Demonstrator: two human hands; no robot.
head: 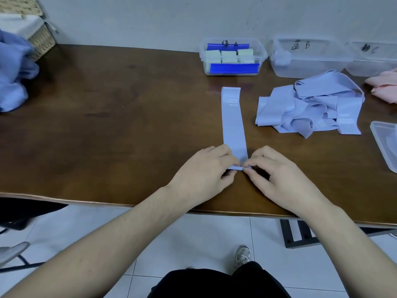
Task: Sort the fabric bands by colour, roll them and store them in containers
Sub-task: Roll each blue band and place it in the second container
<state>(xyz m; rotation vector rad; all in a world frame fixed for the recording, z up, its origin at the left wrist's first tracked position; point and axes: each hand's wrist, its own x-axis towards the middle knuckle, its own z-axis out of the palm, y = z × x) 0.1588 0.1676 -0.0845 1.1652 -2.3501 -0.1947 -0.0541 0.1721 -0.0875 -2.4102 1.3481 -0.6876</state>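
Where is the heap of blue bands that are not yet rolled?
In the head view the heap of blue bands lies on the table, right of the flat band, before box B.

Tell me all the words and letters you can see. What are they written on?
"A", after a handwritten character too blurred to read: left box.
"蓝 B": middle box.
"C", after a smudged character I cannot read: right box.
White print on the flat band and on the pile: too small to read.

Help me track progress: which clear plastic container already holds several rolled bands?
The leftmost clear plastic container, with blue strips; the other two look nearly empty.
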